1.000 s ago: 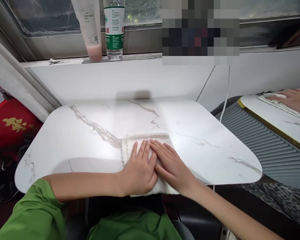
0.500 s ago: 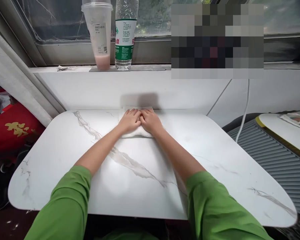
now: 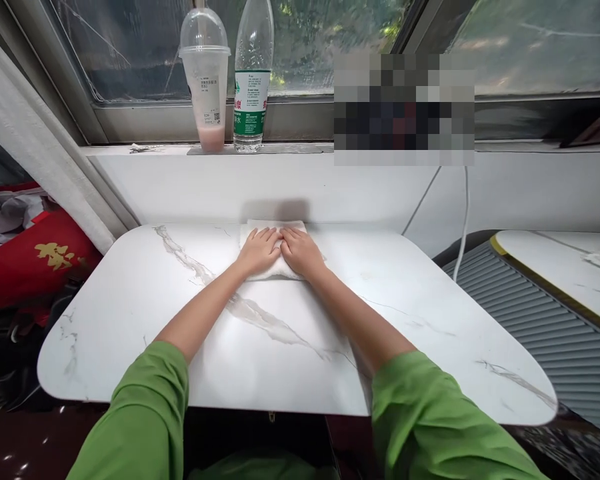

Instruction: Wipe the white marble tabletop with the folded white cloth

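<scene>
A folded white cloth (image 3: 280, 270) lies on the white marbled table (image 3: 145, 293) at its back edge, against the wall. My left hand (image 3: 260, 251) rests on the left part of the cloth, palm down, fingers stretched toward the wall. On the right part my right hand (image 3: 300, 251) lies flat in the same way. The two hands meet near the thumbs. Neither hand has its fingers wrapped round anything; the cloth is under both palms.
On the window sill stand a plastic cup (image 3: 207, 100) with pink drink and a water bottle (image 3: 253, 100). A white cable (image 3: 463, 227) hangs at the right. Left of the table is a red bag (image 3: 30, 260); another table (image 3: 560, 260) stands right.
The view has shifted, showing more of the cup and bottle tops. Both hands remain on the cloth at the back of the table, in nearly the same pose.
</scene>
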Motion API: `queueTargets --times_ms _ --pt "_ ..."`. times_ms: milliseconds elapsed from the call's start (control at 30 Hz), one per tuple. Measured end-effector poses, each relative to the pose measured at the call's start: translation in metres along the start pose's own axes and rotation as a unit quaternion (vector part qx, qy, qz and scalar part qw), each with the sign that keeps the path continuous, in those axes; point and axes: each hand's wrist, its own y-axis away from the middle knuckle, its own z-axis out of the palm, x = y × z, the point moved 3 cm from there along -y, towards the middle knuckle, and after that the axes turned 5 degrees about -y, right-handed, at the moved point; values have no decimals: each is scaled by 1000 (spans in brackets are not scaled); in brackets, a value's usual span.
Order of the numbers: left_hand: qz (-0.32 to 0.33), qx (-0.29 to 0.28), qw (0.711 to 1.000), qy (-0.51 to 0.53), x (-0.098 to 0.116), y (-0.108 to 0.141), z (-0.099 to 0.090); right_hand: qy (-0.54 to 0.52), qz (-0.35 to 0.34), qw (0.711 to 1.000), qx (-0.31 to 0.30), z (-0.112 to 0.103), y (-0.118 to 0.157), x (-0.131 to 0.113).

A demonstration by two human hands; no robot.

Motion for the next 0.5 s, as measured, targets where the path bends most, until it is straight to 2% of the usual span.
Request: queueTargets --times_ms 100,200,333,433,500 --pt "14 -3 1000 1 21 35 -5 -6 -5 1000 7 -13 37 -16" --pt "39 -6 999 13 48 82 -12 -12 -14 1000 10 -30 87 -37" --pt "62 -35 995 68 78 144 -31 14 -55 998 8 -55 152 -72" --pt "69 -80 986 131 89 174 -48 49 -94 994 -1 -67 181 -95" --pt "69 -112 978 162 90 183 -55 65 -112 992 -15 -70 187 -104"
